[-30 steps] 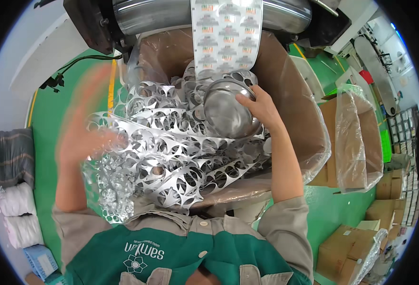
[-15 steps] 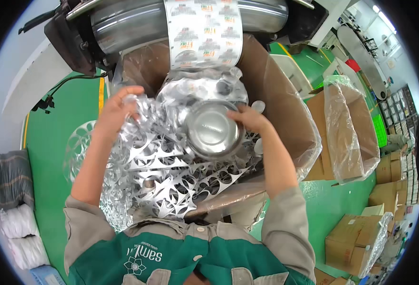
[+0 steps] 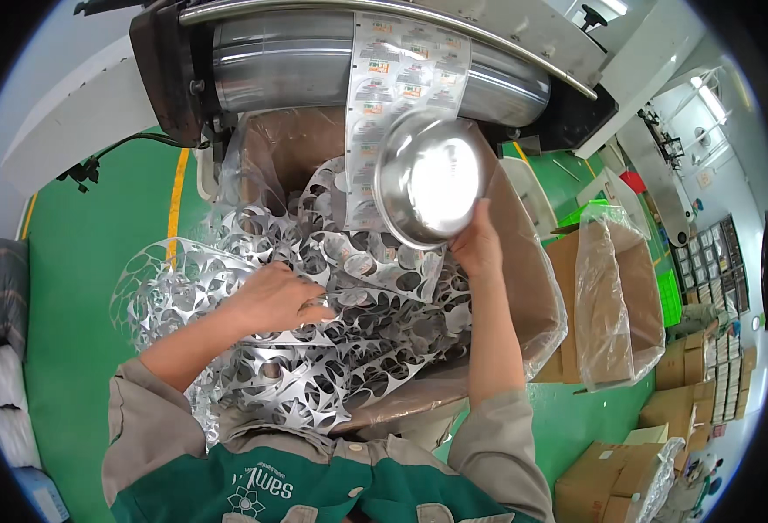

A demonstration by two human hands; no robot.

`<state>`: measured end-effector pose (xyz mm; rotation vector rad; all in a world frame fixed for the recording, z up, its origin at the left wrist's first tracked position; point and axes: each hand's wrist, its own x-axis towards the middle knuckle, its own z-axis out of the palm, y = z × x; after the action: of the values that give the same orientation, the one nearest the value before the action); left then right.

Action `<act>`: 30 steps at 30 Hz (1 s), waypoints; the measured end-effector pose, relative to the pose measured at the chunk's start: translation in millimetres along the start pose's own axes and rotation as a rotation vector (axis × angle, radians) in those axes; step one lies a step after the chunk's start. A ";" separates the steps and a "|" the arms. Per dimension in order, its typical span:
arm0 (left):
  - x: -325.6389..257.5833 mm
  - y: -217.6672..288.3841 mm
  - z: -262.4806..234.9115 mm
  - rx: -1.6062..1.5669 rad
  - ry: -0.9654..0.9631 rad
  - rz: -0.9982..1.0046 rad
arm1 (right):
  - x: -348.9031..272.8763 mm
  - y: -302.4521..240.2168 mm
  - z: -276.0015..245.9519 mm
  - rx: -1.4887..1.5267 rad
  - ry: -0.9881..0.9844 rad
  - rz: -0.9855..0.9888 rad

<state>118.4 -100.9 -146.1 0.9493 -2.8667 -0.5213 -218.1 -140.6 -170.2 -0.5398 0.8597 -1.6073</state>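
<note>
My right hand (image 3: 478, 244) grips the rim of a shiny round metal bowl (image 3: 429, 179), thumb on its lower right side. The bowl is raised and tilted, in front of the hanging printed foil strip (image 3: 371, 144). My left hand (image 3: 281, 301) lies low over a heap of silver foil scrap (image 3: 244, 235) punched with round holes. Its fingers are bent, with a gap between thumb and forefinger; bits of foil glint there. The heap fills a cardboard box (image 3: 523, 261) lined with clear plastic and spills over its left side.
Above the box runs a metal roller (image 3: 284, 61) with a bar before it, carrying the foil strip. A second plastic-lined carton (image 3: 615, 296) stands to the right. More cartons (image 3: 610, 475) sit at the lower right on the green floor (image 3: 79, 305). Wrapped bundles (image 3: 0, 383) lie at far left.
My right hand has lifted the bowl off the scrap, up and to the right, and tilted it. My left hand has moved down and rightward, letting go of its bunch of foil scrap.
</note>
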 end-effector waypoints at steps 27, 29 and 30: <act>-78.0 43.4 -57.8 -0.404 0.139 -0.070 | -25.4 -10.3 -27.4 -1.771 -0.022 -0.169; -74.0 44.7 -60.5 -0.407 0.273 0.011 | -40.8 -33.9 -2.4 -1.751 -0.069 -0.283; -78.0 45.5 -63.2 -0.498 0.275 -0.021 | -49.9 -52.6 9.9 -1.568 -0.108 -0.209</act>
<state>166.7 -39.1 -68.6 0.8779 -2.3205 -0.9616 -233.0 -91.8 -117.8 -1.7891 1.9384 -0.7467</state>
